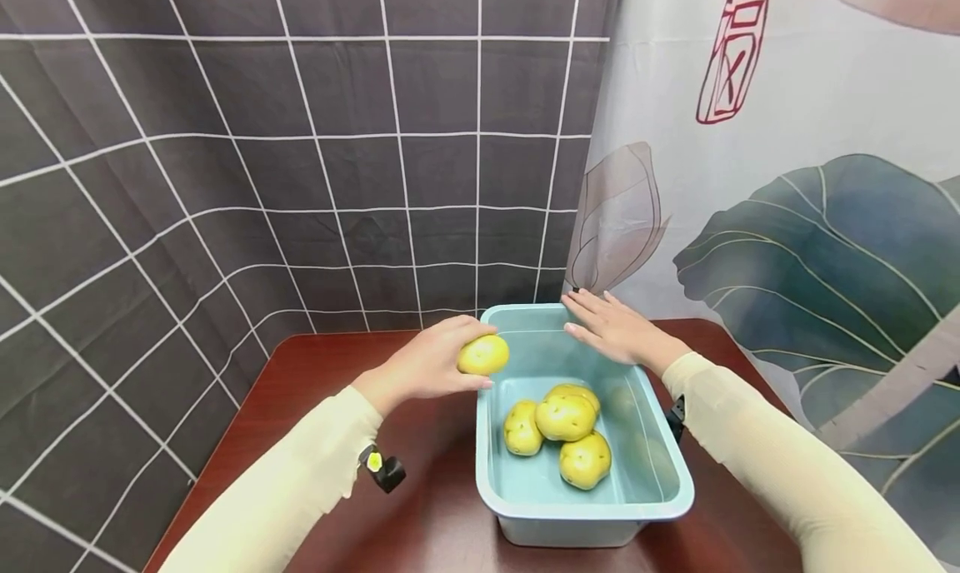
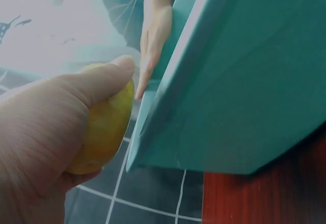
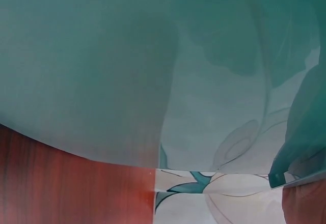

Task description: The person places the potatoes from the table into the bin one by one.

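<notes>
My left hand point(image 1: 435, 363) grips a yellow potato point(image 1: 483, 355) just outside the left rim of a light blue plastic bin point(image 1: 585, 511). In the left wrist view, the thumb lies over the top of this potato point(image 2: 108, 132), beside the bin's outer wall point(image 2: 234, 91). Several more potatoes point(image 1: 567, 415) lie bunched together on the bin floor. Over the far right corner of the bin, my right hand point(image 1: 617, 331) rests with its fingers straight and holds nothing. The right wrist view is mostly filled by the bin's side wall point(image 3: 91, 81); the right hand is out of sight there.
The bin stands on a dark red wooden table point(image 1: 420, 506). Behind it hangs a dark grey cloth point(image 1: 345, 173) with a white grid. A pale curtain point(image 1: 675, 73) with lotus prints hangs at the right.
</notes>
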Demonstrator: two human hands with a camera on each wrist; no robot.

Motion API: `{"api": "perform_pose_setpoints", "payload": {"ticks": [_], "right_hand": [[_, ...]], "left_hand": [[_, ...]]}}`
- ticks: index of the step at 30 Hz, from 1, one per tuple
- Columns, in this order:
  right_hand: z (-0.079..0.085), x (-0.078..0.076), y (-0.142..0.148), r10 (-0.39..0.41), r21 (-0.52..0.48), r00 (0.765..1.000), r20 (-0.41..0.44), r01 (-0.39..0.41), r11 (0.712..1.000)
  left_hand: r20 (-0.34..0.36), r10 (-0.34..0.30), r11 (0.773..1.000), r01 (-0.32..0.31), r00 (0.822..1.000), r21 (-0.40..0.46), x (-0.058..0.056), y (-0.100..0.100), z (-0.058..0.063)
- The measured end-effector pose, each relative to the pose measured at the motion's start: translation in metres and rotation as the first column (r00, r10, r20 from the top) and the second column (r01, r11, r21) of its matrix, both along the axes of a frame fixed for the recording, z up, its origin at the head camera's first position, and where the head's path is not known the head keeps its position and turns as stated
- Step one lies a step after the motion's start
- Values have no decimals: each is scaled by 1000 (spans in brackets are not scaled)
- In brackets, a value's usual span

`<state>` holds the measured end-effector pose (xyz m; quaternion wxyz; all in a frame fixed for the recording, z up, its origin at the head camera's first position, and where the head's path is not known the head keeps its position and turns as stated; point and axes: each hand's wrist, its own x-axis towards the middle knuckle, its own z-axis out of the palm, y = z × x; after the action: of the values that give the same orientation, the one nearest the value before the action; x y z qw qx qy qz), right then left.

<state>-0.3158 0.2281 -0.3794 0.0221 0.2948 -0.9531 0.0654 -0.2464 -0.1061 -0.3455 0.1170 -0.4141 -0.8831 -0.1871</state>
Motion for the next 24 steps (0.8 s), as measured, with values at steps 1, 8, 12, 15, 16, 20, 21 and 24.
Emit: {"api": "perform_pose_setpoints", "payload": {"ticks": [1,8,12,15,16,20,21,24], "right_hand": [[0,0,0,2,-4,1000,6,-2,1000],[3,-2,2,-3,-51,998,66,7,999],[7,-6,6,3,-66,995,96,3,998],[8,-9,9,11,-63,993,114,-4,998],[8,-10,10,12,-57,994,112,-6,998],[8,-12,11,13,2,999,53,-13,1000],[8,-12,11,12,23,999,30,-12,1000],[6,-13,10,1,56,1000,-12,0,998]], "left_hand": [[-1,-7,1000,7,1000,-17,-1,3,1],[-4,-29,992,29,1000,-123,-5,27,10],[1,-35,985,35,999,-170,-6,39,16],[20,-44,979,47,999,-199,-5,47,19],[25,-48,977,52,999,-207,-5,50,20],[40,-66,972,74,997,-223,-4,57,20],[42,-73,971,81,996,-224,-5,59,19],[44,-83,969,91,996,-228,-7,64,16]]}}
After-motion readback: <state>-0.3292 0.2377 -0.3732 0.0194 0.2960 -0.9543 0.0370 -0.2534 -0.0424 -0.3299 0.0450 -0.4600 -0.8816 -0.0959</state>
